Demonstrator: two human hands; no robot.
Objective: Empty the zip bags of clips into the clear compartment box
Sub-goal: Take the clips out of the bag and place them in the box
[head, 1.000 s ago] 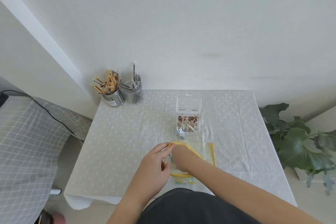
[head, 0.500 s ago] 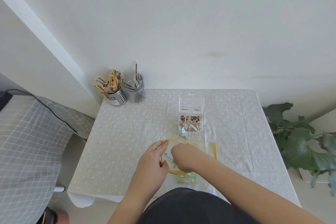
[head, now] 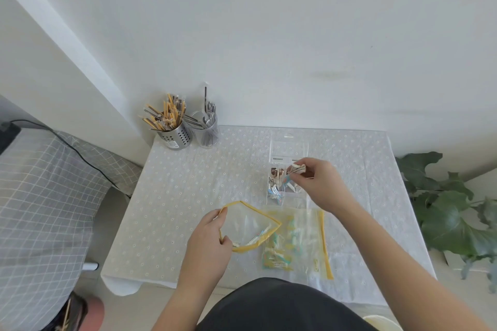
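Pinching a few clips [head: 297,169] over the clear compartment box [head: 295,197], the right hand [head: 320,185] had its fingers curled tight. The left hand [head: 208,239] gripped the open mouth of a zip bag [head: 250,226] near-left of the box. Likely risks: clips bouncing past the small compartments, or the slack bag tipping out its leftovers. A second zip bag [head: 298,242], closed, lay just nearside of the box. The table [head: 188,196] had a white eyelet cloth. A white wall [head: 295,35] stood behind the box, with a plant [head: 451,217] to its right and a checked bed [head: 40,209] to its left.

Left hand [head: 207,239], pinch grip on zip bag [head: 250,224]; right hand [head: 321,183] forward, pinch grip on clips [head: 297,168].
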